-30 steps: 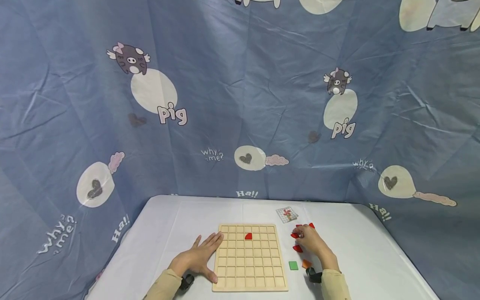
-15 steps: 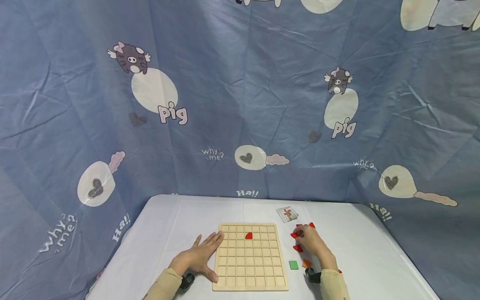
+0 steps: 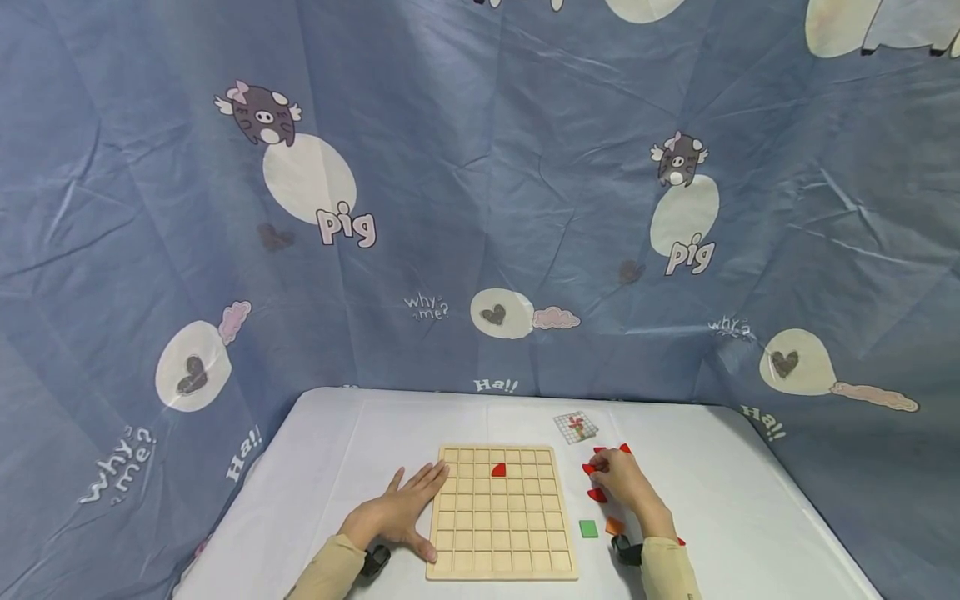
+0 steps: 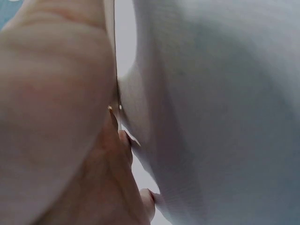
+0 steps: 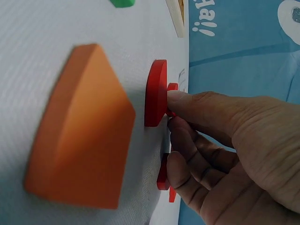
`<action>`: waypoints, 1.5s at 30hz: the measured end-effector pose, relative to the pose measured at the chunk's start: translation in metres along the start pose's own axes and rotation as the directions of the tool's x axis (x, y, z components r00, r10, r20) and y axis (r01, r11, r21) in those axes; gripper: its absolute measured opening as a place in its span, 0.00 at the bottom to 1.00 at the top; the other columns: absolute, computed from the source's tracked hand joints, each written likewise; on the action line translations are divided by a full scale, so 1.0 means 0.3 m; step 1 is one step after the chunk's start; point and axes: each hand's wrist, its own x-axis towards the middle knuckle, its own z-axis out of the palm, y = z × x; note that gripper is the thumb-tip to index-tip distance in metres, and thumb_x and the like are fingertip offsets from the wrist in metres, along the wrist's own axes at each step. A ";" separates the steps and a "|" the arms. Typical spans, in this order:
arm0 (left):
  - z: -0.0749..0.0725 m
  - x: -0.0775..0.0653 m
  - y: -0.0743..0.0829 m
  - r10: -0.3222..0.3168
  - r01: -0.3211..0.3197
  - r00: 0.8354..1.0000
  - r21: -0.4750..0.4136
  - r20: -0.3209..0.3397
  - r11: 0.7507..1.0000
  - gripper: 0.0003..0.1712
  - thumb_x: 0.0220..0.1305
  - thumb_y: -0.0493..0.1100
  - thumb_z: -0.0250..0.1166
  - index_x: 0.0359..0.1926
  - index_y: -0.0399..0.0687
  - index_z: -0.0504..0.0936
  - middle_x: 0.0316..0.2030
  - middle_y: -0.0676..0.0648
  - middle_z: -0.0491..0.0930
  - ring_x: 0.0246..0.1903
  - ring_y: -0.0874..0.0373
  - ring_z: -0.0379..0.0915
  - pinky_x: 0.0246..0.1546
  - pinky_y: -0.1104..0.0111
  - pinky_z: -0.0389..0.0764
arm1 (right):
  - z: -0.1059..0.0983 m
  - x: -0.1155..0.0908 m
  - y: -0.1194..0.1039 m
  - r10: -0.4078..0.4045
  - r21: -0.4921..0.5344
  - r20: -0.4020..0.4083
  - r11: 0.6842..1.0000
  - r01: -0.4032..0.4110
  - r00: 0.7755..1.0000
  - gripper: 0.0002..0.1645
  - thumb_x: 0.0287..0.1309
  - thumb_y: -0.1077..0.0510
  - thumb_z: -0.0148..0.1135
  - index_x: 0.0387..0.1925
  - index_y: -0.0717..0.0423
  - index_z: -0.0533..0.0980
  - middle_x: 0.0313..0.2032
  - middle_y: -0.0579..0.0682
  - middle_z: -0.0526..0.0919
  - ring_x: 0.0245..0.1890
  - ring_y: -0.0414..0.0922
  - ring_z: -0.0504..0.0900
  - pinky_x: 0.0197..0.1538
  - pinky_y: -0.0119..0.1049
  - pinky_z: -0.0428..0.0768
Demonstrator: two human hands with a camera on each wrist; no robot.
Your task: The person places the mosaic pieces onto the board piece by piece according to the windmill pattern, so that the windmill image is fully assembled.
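In the head view's lower middle, the left hand (image 3: 397, 510) rests, fingers apart, on the left edge of a wooden grid board (image 3: 501, 525); at lower right, the right hand's (image 3: 624, 481) grip pinches a red piece (image 3: 588, 469), with a green square (image 3: 588, 529) and an orange piece (image 3: 614, 527) nearer the frame's bottom

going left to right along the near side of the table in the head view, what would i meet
Left sleeve, left hand, wooden grid board, green square, orange piece, right sleeve, a bit of red at that sleeve's right edge.
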 end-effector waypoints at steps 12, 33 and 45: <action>-0.001 -0.001 -0.002 0.005 -0.005 1.000 0.001 -0.002 1.000 0.80 0.29 0.73 0.72 0.76 0.43 0.41 0.77 0.42 0.39 0.76 0.43 0.35 0.71 0.37 0.34 | -0.003 -0.002 -0.002 -0.005 -0.030 -0.004 1.000 0.005 1.000 0.09 0.48 0.69 0.69 0.34 0.64 0.81 0.30 0.51 0.81 0.31 0.41 0.79 0.38 0.40 0.82; 0.002 0.000 -0.004 0.010 -0.010 1.000 -0.001 -0.010 1.000 0.80 0.28 0.72 0.72 0.76 0.43 0.41 0.77 0.41 0.39 0.76 0.43 0.35 0.71 0.37 0.34 | 0.002 0.002 -0.003 -0.006 -0.061 0.003 0.998 0.006 1.000 0.10 0.49 0.71 0.65 0.37 0.64 0.82 0.34 0.52 0.81 0.33 0.43 0.78 0.43 0.45 0.83; 0.005 -0.001 -0.008 0.015 -0.015 1.000 -0.001 -0.010 1.000 0.80 0.29 0.73 0.72 0.76 0.43 0.41 0.77 0.42 0.39 0.76 0.43 0.35 0.71 0.37 0.34 | -0.002 -0.002 0.002 -0.047 -0.044 -0.030 0.998 0.045 0.998 0.09 0.46 0.66 0.70 0.32 0.64 0.81 0.26 0.49 0.81 0.27 0.39 0.77 0.32 0.33 0.79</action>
